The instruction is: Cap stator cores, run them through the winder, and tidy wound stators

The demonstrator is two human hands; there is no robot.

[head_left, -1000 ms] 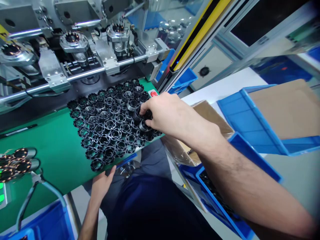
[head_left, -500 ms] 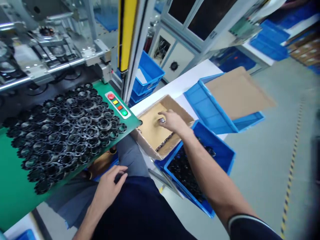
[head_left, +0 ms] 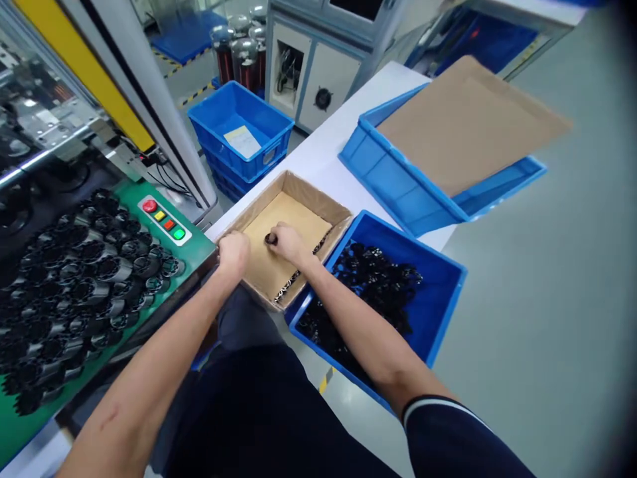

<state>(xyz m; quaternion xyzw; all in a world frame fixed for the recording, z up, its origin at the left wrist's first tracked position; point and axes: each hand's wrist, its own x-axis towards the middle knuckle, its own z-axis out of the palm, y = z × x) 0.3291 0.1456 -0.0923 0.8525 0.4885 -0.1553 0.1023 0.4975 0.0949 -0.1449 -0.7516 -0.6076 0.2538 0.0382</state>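
Through the feed, I have the right hand [head_left: 288, 243] pinching a dark ring [head_left: 271, 238] above the sheet [head_left: 286, 209] inside the cardboard box [head_left: 311, 194]; my left hand [head_left: 233, 253] meets its left rim, presumably for steadiness; whether those fingers clench, I cannot tell.

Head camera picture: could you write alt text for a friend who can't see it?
A person's right hand holds a small dark ring over a cardboard box, while the left hand is at the box's edge. A blue bin of black parts stands beside the box; black rings crowd a green table.
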